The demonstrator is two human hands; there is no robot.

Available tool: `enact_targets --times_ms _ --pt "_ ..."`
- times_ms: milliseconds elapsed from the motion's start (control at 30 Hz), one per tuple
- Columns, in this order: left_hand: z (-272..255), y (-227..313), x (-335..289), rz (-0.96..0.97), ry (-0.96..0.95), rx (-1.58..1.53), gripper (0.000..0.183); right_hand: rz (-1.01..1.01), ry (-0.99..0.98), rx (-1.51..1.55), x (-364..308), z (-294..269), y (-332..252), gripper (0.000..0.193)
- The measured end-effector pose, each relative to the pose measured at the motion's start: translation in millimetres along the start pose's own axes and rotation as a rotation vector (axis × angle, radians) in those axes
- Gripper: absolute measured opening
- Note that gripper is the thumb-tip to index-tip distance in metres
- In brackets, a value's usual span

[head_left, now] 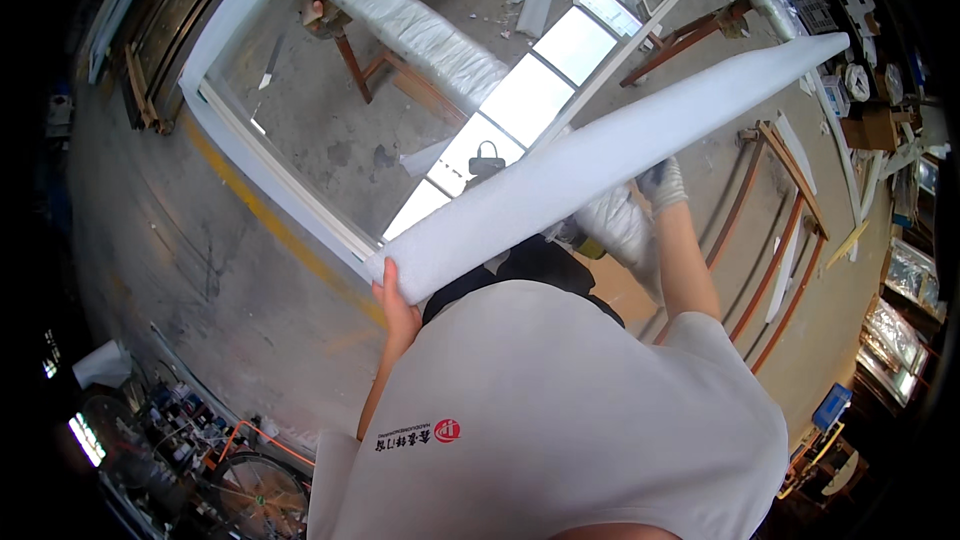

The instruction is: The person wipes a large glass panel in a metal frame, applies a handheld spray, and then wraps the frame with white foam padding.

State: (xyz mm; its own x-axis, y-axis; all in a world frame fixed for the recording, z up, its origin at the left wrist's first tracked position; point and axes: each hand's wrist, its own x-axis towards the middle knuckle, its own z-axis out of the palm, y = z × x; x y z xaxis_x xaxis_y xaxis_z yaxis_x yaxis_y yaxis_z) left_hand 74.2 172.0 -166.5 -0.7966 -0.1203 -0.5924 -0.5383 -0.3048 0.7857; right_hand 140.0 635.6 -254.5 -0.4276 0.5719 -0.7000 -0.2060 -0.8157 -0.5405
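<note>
A long white foam strip (590, 155) stretches across in front of me, from near my waist up to the far right. It lies along the near side of a large white window frame (190, 55) with a glass pane (330, 110). My bare left hand (398, 302) grips the strip's near left end, thumb on top and the other fingers mostly hidden behind it. On the strip's lower edge, farther right, is my right hand (664, 186) in a grey and white glove. Its fingers close at that edge, partly hidden by the foam.
Under the glass, a wrapped silvery bundle (410, 25) rests by a wooden trestle (365, 70). Wooden rails (735, 205) stand at my right. A yellow floor line (260, 215) runs along the left. A wheel (262, 495) and machinery sit at lower left.
</note>
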Motion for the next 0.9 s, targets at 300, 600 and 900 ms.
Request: enact_targets --times_ms 300,600,900 --pt "-0.2 -11.6 0.1 0.003 0.07 -0.083 0.066 -0.021 -0.769 0.278 -78.2 167.9 -1.3 0.041" --pt "22.6 1.0 -14.5 -0.102 0.16 -0.082 0.072 -0.422 -0.012 -0.091 27.6 140.8 26.4 0.037" --pt "16.9 26.4 -24.7 -0.247 0.063 -0.008 0.075 0.027 -0.149 0.294 20.8 122.6 33.9 0.044"
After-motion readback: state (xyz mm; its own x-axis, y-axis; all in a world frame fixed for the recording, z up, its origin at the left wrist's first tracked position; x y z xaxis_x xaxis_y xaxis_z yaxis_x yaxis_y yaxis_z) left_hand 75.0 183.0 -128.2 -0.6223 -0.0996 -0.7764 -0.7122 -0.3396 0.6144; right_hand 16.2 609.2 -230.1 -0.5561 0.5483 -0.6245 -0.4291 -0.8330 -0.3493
